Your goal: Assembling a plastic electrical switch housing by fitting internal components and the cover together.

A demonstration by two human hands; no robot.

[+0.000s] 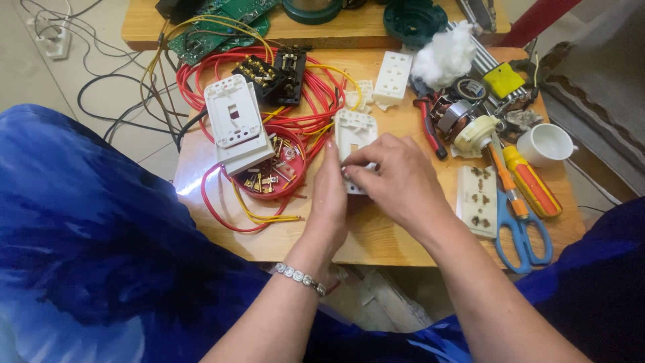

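Both my hands meet over the middle of a small wooden table (pixel 376 235). They hold a white plastic socket plate (pixel 354 133) upright on its lower edge. My left hand (pixel 328 195) braces the plate's left side, a bracelet on its wrist. My right hand (pixel 393 178) pinches the plate's lower right part with thumb and fingertips. The lower half of the plate is hidden behind my fingers.
A red bowl (pixel 293 186) of small brass parts sits left, with white plates (pixel 233 121) resting on it and red and yellow wires (pixel 255 218) around. Right lie a cream socket (pixel 478 199), blue scissors (pixel 521 232), screwdrivers (pixel 534 183), a white cup (pixel 545 144), pliers (pixel 428 124).
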